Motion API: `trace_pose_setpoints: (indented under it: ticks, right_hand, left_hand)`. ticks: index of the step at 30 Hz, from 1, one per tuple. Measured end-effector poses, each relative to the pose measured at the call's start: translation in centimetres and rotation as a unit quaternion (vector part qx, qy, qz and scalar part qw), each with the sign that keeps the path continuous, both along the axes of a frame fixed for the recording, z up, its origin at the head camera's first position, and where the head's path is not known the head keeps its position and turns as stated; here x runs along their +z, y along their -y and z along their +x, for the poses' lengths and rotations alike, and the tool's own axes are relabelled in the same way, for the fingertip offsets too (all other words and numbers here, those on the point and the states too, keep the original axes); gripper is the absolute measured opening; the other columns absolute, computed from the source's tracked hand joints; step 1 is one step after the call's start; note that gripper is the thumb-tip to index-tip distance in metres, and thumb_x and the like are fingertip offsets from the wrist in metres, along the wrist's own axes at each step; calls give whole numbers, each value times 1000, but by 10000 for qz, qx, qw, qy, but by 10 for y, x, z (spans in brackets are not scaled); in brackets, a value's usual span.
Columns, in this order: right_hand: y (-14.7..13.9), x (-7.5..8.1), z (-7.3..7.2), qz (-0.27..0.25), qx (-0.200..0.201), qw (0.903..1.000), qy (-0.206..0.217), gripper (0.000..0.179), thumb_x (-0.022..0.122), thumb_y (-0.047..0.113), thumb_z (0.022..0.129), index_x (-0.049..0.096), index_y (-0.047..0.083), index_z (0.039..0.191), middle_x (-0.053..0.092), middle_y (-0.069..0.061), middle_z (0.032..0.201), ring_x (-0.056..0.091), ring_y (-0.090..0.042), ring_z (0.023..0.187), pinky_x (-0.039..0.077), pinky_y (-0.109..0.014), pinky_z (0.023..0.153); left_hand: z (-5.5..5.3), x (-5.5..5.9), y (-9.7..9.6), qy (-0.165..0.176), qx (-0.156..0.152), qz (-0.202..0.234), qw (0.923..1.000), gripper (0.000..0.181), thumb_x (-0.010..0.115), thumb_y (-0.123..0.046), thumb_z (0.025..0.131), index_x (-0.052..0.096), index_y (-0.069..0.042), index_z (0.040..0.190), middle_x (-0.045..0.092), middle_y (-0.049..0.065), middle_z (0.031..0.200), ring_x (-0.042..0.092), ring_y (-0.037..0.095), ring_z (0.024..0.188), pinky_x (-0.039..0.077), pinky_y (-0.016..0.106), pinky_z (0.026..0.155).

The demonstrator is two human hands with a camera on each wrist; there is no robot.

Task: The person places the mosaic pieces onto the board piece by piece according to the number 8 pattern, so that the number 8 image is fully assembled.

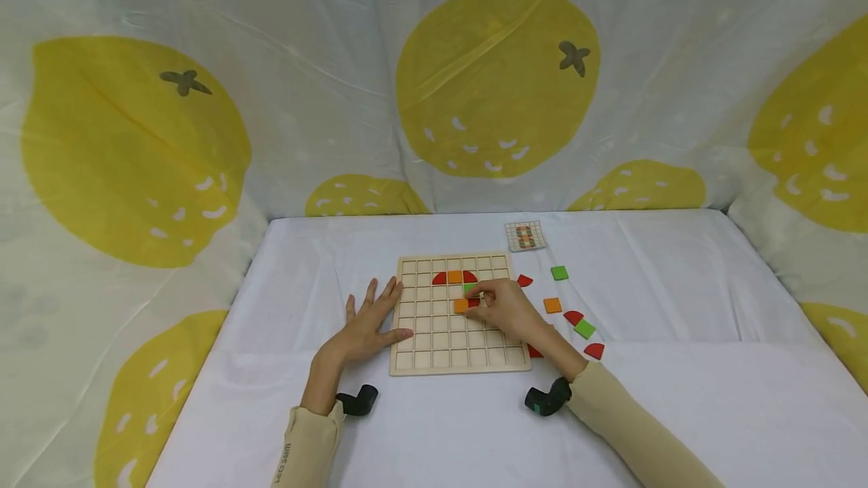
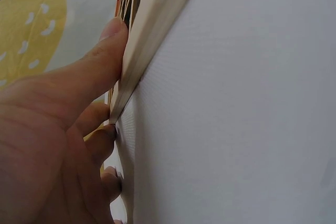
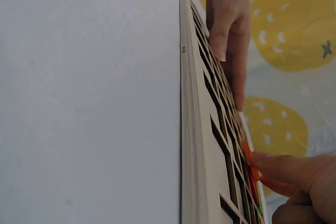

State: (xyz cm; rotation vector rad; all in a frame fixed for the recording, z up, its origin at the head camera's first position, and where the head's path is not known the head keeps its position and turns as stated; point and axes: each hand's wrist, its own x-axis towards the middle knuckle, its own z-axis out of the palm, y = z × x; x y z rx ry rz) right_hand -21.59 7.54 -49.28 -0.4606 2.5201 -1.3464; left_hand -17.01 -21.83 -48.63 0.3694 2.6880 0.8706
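A wooden grid board [image 1: 423, 360] lies flat on the white cloth. My left hand [image 1: 364, 333] rests at its left edge with fingers spread; in the left wrist view the thumb [image 2: 100, 59] lies along the board's rim. Over the middle of the board, my right hand [image 1: 505, 309] pinches an orange square tile [image 1: 461, 306] between thumb and index finger. That tile looks tilted in the right wrist view. In the top rows sit a red quarter-circle [image 1: 439, 278], an orange square [image 1: 454, 277] and another red quarter-circle [image 1: 469, 276]. A green square [image 1: 469, 288] below them is partly covered by my fingers.
Loose pieces lie right of the board: a green square [image 1: 559, 272], an orange square [image 1: 552, 305], another green square [image 1: 585, 329] and several red quarter-circles [image 1: 594, 351]. Behind them stands a small pattern card [image 1: 525, 236]. Lemon-printed cloth [image 1: 325, 96] hangs around the table.
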Motion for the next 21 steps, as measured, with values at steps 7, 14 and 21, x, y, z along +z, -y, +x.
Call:
trace_pose_setpoints:
  ticks: [7,14,21]
  right_hand:
    - [0,0,0,17,26,10000,-50,26,85,23,88,80,12,111,28,5,55,27,-11,49,21,-21,49]
    - [3,-4,-1,-25,130,9997,-202,24,83,22,89,80,13,111,34,5,52,30,-9,46,23,-20,47]
    - [8,-7,-2,6,121,9996,-265,21,83,21,89,81,13,109,35,5,54,30,-9,50,25,-20,50]
  left_hand:
    - [0,1,0,26,-4,35,10000,93,70,-39,98,15,-7,166,6,12,176,-11,43,161,-18,72,120]
    - [0,2,0,14,-12,16,10000,92,70,-38,98,16,-7,166,7,12,176,-10,43,161,-17,73,120]
    - [0,0,1,29,-20,37,10000,93,70,-38,98,15,-7,166,7,13,175,-10,43,161,-17,72,120]
